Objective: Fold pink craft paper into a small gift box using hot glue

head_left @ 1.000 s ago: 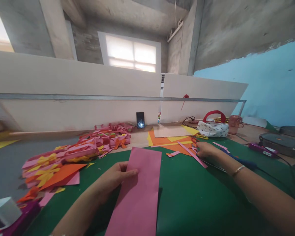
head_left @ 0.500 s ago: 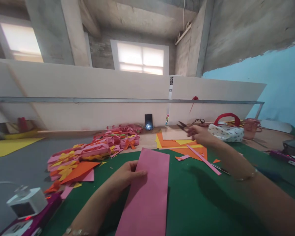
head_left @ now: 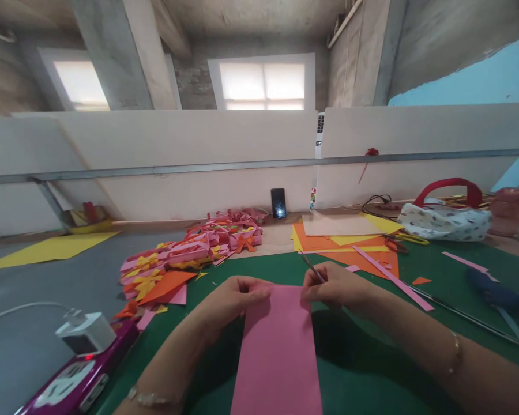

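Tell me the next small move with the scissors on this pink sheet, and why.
Probably open the scissors and bring the blades onto the pink sheet at its far edge. The right hand holds them by that edge's right corner, blades pointing away and seemingly closed, while the left hand pinches the left corner, steadying the sheet over the green mat.

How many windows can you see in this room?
2. The left window sits beside the concrete pillar. The centre window is above the white partition. Others may lie out of view.
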`<action>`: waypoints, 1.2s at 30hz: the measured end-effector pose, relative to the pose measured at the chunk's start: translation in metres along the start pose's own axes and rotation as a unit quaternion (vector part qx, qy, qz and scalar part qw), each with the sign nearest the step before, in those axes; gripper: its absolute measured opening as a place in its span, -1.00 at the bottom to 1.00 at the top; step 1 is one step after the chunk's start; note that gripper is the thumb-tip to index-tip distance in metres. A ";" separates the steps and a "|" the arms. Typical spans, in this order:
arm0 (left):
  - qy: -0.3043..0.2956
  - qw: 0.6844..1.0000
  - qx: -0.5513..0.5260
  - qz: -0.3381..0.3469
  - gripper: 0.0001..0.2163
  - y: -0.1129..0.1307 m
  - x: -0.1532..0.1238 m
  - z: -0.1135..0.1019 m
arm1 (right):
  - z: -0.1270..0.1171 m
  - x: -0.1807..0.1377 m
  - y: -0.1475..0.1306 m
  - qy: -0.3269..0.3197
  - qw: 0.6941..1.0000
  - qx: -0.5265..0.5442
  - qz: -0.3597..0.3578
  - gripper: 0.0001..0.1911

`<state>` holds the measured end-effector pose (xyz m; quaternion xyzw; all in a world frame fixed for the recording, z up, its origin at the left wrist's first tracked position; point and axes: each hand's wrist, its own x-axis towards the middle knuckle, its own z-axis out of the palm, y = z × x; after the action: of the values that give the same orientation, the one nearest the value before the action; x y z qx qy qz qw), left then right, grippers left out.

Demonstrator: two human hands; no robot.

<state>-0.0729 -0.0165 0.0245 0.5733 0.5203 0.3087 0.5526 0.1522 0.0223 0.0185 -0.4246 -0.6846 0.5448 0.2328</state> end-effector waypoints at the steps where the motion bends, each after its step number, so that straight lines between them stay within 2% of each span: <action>1: 0.007 1.000 -0.004 0.000 -0.66 0.000 0.000 0.002 | 0.001 -0.001 0.000 -0.011 1.000 0.001 -0.005 -0.83; 5: 0.060 0.998 -0.003 -0.011 -0.69 0.002 -0.002 0.006 | -0.003 -0.007 -0.006 -0.005 0.999 -0.038 -0.031 -0.78; 8: 0.098 0.995 -0.005 -0.018 -0.71 0.005 -0.003 0.007 | -0.017 -0.012 -0.014 0.010 0.992 -0.112 -0.051 -0.60; 14: 0.146 0.989 0.007 0.008 -0.70 0.010 -0.008 0.004 | -0.031 -0.020 -0.024 -0.029 0.984 -0.163 -0.060 -0.50; 17: 0.151 0.989 0.006 0.006 -0.69 0.011 -0.011 0.003 | -0.028 -0.020 -0.022 -0.036 0.984 -0.158 -0.070 -0.51; 20: 0.149 0.989 -0.005 0.011 -0.69 0.011 -0.013 0.003 | -0.025 -0.016 -0.018 -0.056 0.988 -0.138 -0.041 -0.52; 24: 0.137 0.990 -0.020 0.011 -0.68 0.010 -0.013 0.003 | -0.023 -0.011 -0.011 -0.092 0.993 -0.069 -0.003 -0.52; 29: 0.136 0.991 -0.016 -0.001 -0.67 0.009 -0.012 0.002 | -0.021 -0.010 -0.007 -0.126 0.992 -0.004 -0.001 -0.52; 33: 0.131 0.991 -0.013 0.004 -0.67 0.008 -0.012 0.002 | -0.021 -0.011 -0.006 -0.134 0.990 0.034 -0.011 -0.49; 36: 0.130 0.991 -0.016 -0.002 -0.69 0.010 -0.013 0.003 | -0.022 -0.011 -0.007 -0.124 0.992 0.016 -0.001 -0.50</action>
<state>-0.0710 -0.0281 0.0362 0.5183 0.5837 0.3881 0.4898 0.1730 0.0243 0.0332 -0.3491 -0.6998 0.6039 0.1539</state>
